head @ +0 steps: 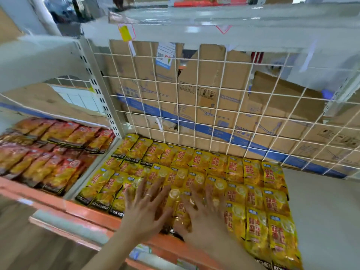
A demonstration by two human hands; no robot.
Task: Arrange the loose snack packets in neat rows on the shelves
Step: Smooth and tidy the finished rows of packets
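Note:
Yellow snack packets [218,168] lie flat in overlapping rows on the white shelf [321,211], filling its left and middle. My left hand [145,209] lies flat with spread fingers on the front packets, a ring on one finger. My right hand [202,209] presses flat beside it on the packets at the front middle. One yellow packet [178,207] shows between the two hands. Neither hand grips anything.
Red snack packets [48,152] fill the neighbouring shelf bay on the left, behind an upright post [101,94]. A white wire grid [214,106] with cardboard behind it backs the shelf. An orange front rail [93,213] edges the shelf. Another shelf [214,28] hangs overhead.

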